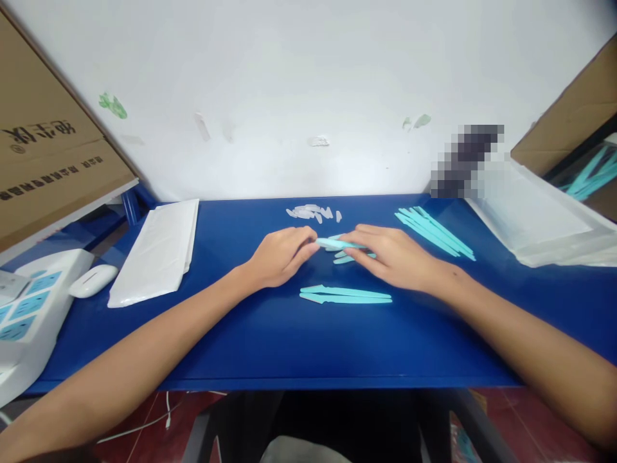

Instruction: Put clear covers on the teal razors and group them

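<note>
Right hand (pixel 385 254): fingers and thumb clamped on a turquoise strip (pixel 332 243), held roughly level above the desk (pixel 270 350) between both hands. Left hand (pixel 286 257): thumb and fingertips curled close together at the strip's left end; cannot tell whether they pinch it or only touch it.

Handling notes (judgement):
- Right grip best kept steady well back from the strip's left end, so that end stays accessible.
- Left fingertips best kept light and in line with the strip; sideways pressure could bend a thin piece or twist it in the right hand.
- Loose turquoise pieces (pixel 343 260) lie just under the right hand; wrist is better kept raised to avoid scattering them.

Counts:
- Strip held: one seen; a second hidden behind it cannot be ruled out.
- Loose turquoise pieces under the right hand: at least two; the fingers hide the rest.
- Turquoise pair (pixel 346 294), near side of the hands: two, side by side, narrowing gap between them.
- Turquoise bundle (pixel 434 233), right of the right hand: at least four, overlapping.
- Small translucent pieces (pixel 308 211), beyond the left hand: roughly ten, overlapped, exact number unclear; one lies apart at the right.
- Folded white plastic (pixel 157 247), left side of desk: one stack, layers not countable.
- White oval case (pixel 93 281): one, beside one white power strip (pixel 48 341).
</note>
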`<state>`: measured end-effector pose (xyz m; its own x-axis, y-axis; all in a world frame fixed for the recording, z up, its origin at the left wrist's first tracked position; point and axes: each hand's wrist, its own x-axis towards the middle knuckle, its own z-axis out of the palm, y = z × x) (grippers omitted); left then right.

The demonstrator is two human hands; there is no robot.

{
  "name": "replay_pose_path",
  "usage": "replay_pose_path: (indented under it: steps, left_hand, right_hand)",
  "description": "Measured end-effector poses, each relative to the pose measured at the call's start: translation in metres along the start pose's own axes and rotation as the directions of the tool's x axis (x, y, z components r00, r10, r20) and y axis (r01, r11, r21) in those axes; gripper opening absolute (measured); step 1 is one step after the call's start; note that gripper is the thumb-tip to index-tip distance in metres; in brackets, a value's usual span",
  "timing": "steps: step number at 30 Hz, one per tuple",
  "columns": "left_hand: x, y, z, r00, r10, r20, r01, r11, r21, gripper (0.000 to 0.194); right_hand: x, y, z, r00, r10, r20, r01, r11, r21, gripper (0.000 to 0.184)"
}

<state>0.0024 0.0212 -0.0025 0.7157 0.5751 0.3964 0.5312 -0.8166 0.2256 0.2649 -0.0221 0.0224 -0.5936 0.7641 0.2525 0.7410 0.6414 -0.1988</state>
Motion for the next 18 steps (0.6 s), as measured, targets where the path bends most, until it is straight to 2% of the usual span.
replay_pose_path:
  steps: [2,4,8,10,12,15,18]
  left_hand:
    - [0.001,-0.013,0.0,0.995,-0.092,-0.037,0.093,0.995,0.02,0.039]
    - [0.001,-0.027,0.001,0.982,-0.19,-0.019,0.191,0.979,0.072,0.044]
    - [0.003,-0.045,0.001,0.932,-0.325,0.164,0.301,0.941,0.155,0.06]
    - [0.003,-0.048,0.001,0.908,-0.329,0.259,0.294,0.941,0.166,0.061]
    - [0.004,-0.048,0.001,0.901,-0.32,0.294,0.282,0.945,0.165,0.058]
    - [0.003,-0.046,0.001,0.917,-0.302,0.26,0.27,0.951,0.15,0.055]
    - [0.002,-0.045,0.002,0.951,-0.25,0.182,0.231,0.966,0.118,0.049]
  right_hand:
    - [-0.001,0.012,-0.002,0.999,0.047,-0.028,-0.049,0.993,-0.106,0.04]
    - [-0.002,0.021,-0.004,0.996,0.083,-0.025,-0.086,0.982,-0.171,0.039]
    - [-0.001,0.028,-0.004,0.991,0.135,0.012,-0.129,0.963,-0.237,0.039]
    - [0.0,0.026,-0.002,0.989,0.149,0.02,-0.139,0.956,-0.26,0.038]
    - [0.001,0.025,0.0,0.988,0.152,0.03,-0.139,0.954,-0.267,0.038]
    - [0.001,0.023,0.002,0.986,0.168,0.015,-0.159,0.952,-0.262,0.038]
    - [-0.001,0.017,0.001,0.972,0.203,-0.116,-0.226,0.945,-0.238,0.036]
